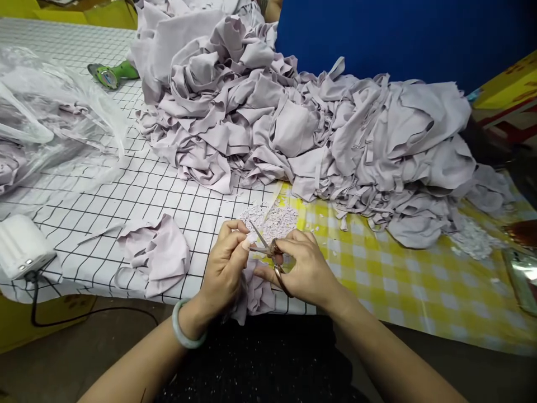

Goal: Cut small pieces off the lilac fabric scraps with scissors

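Note:
Near the table's front edge, my left hand [226, 260] is closed on a pale lilac fabric piece [259, 294], pinching a small bit of it between thumb and finger. The rest of this piece hangs below my hands, over the edge. My right hand [304, 268] grips a pair of scissors [268, 251], whose parted blades point left at the pinched cloth. Just beyond the blades lies a heap of tiny fabric clippings [281, 221]. Another lilac fabric piece [161, 254], with a thin strap, rests left of my left hand.
A large pile of lilac fabric pieces [260, 112] spreads across the back. A clear plastic bag [62, 123] with fabric lies left, near a green-handled tool [113, 74]. A white device [25, 246] with a black cable stands front left. A phone [522, 277] lies far right.

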### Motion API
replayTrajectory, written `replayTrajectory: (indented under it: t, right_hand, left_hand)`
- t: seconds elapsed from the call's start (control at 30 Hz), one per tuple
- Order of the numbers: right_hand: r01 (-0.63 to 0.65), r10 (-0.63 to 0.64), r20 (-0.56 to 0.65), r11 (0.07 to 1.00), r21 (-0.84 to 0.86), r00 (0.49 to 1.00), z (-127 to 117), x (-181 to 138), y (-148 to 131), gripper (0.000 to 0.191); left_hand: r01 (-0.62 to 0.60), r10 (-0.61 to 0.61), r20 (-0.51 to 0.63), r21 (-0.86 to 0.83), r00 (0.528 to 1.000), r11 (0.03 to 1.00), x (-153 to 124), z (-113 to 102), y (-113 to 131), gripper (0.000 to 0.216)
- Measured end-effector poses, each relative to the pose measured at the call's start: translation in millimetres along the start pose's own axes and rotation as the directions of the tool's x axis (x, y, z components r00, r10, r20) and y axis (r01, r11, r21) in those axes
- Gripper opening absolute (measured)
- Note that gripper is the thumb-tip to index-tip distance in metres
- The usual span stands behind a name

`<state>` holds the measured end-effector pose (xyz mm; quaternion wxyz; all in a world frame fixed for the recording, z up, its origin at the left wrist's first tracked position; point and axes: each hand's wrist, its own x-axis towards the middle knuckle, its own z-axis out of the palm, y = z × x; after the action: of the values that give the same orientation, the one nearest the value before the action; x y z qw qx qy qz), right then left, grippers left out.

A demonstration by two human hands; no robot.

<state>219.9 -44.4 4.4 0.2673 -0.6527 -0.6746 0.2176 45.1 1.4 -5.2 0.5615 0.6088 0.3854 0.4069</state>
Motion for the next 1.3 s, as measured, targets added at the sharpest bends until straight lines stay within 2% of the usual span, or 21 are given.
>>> replayTrajectory:
  t: [0.13,0.23,0.3,0.37,0.43,0.47,0.57,0.67,0.73,0.8,0.87,0.93,0.97,1.03,1.1,1.13,1.2,1.3]
  right_hand:
    - [-0.017,0.016,0.028,1.000,0.010,0.999,-1.8,2.2,4.1,0.058]
    - [-0.078,0.075,0.021,0.970,0.229,0.997,1.7,5.4,3.5,0.039]
    - [-0.140,0.131,0.051,0.864,0.483,0.990,11.5,8.0,-0.9,0.039]
    - [-0.214,0.160,0.143,0.682,0.699,0.977,25.5,9.9,-8.0,0.041]
    - [-0.266,0.175,0.203,0.530,0.805,0.963,36.7,11.0,-15.0,0.028]
    - [-0.265,0.193,0.193,0.496,0.827,0.962,39.1,11.3,-17.4,0.023]
    - [-0.186,0.260,0.048,0.535,0.824,0.964,32.2,12.0,-16.3,0.016]
    - [-0.186,0.279,0.033,0.542,0.820,0.960,19.8,13.3,-5.8,0.016]
    - [-0.247,0.305,0.110,0.455,0.855,0.946,21.0,12.5,-1.2,0.020]
    - [-0.336,0.307,0.236,0.331,0.882,0.922,32.2,9.1,-4.3,0.024]
    - [-0.452,0.227,0.402,0.249,0.857,0.887,48.5,3.2,-15.0,0.028]
    - [-0.523,0.125,0.510,0.284,0.804,0.851,61.3,-3.0,-27.9,0.032]
    - [-0.507,0.111,0.502,0.351,0.787,0.858,64.0,-5.5,-32.8,0.033]
    - [-0.374,0.140,0.361,0.567,0.734,0.922,59.8,-8.2,-36.0,0.034]
    - [-0.194,0.128,0.154,0.793,0.578,0.980,45.9,-7.7,-30.8,0.035]
    - [-0.124,0.091,0.092,0.871,0.475,0.992,37.4,-6.7,-26.2,0.037]
    - [-0.035,0.014,0.071,0.952,0.305,0.997,22.2,-4.2,-16.8,0.041]
    - [0.013,-0.030,0.092,0.983,0.183,0.995,10.9,-1.2,-8.4,0.047]
  left_hand:
    - [0.035,-0.034,0.010,-0.033,0.999,0.999,2.8,2.1,-3.1,0.026]
    - [0.121,-0.118,0.032,-0.124,0.992,0.985,5.8,0.8,2.7,0.027]
    - [0.176,-0.168,0.058,-0.194,0.984,0.965,8.6,-2.3,11.1,0.027]
    - [0.198,-0.186,0.073,-0.237,0.980,0.951,11.7,-8.2,20.5,0.027]
    - [0.201,-0.194,0.053,-0.238,0.980,0.950,14.8,-17.2,27.8,0.027]
    - [0.199,-0.198,0.029,-0.229,0.980,0.953,16.0,-22.6,30.1,0.027]
    - [0.171,-0.185,-0.036,-0.242,0.982,0.955,17.7,-40.3,31.5,0.029]
    - [0.197,-0.198,0.032,-0.343,0.980,0.918,15.8,-53.7,31.3,0.029]
    - [0.264,-0.226,0.139,-0.404,0.964,0.876,13.3,-56.9,33.8,0.028]
    - [0.304,-0.223,0.224,-0.455,0.949,0.837,10.4,-54.8,38.2,0.027]
    - [0.302,-0.199,0.252,-0.491,0.947,0.817,7.2,-48.5,42.1,0.027]
    - [0.278,-0.192,0.222,-0.477,0.956,0.834,3.9,-40.2,42.2,0.028]
    - [0.257,-0.192,0.187,-0.444,0.964,0.858,2.2,-36.1,40.4,0.028]
    - [0.178,-0.163,0.072,-0.331,0.984,0.927,-0.5,-29.4,33.2,0.027]
    - [0.080,-0.091,-0.045,-0.192,0.995,0.978,-2.0,-24.8,23.6,0.024]
    - [0.036,-0.047,-0.084,-0.127,0.995,0.991,-2.2,-23.1,18.8,0.024]
    - [-0.026,0.022,-0.104,-0.037,0.994,0.999,-1.8,-19.7,11.0,0.025]
    - [-0.070,0.070,-0.060,-0.001,0.996,0.998,-0.1,-14.5,4.9,0.027]
